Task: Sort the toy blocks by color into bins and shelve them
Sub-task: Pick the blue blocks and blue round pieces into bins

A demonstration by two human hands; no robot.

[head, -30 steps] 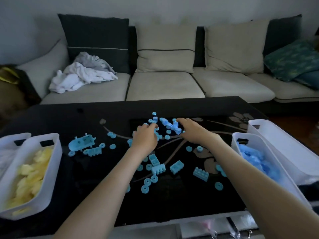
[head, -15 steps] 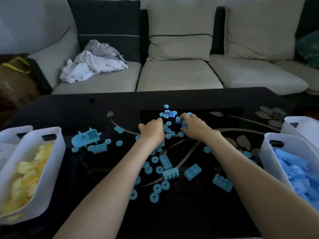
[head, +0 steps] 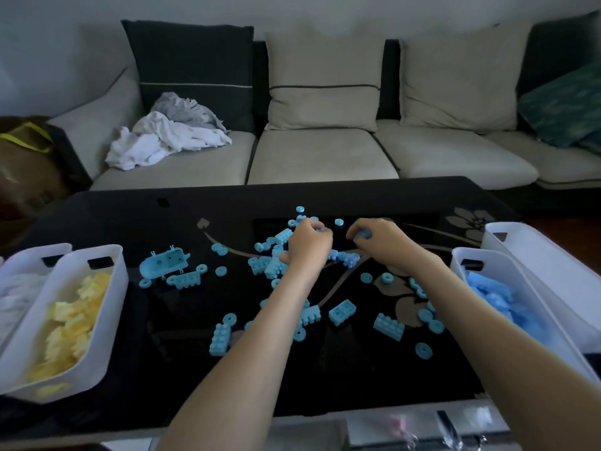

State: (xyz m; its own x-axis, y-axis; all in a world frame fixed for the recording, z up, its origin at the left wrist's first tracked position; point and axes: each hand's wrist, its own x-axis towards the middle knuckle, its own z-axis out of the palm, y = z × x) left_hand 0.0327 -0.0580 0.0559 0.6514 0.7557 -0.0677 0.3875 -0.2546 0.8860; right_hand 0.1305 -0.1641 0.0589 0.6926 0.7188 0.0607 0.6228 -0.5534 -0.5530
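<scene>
Blue blocks (head: pixel 362 236) are now gripped in the right hand (head: pixel 385 244), which is drawn a little further right of the left hand (head: pixel 309 247).

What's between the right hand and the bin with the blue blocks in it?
Nothing visible blocks it. The right hand grips blue pieces, and the blue-block bin stands open-topped to its right. Only small loose rings lie flat on the table between them.

Glossy black table (head: pixel 325 379), plastic blocks (head: pixel 341 312)
</scene>
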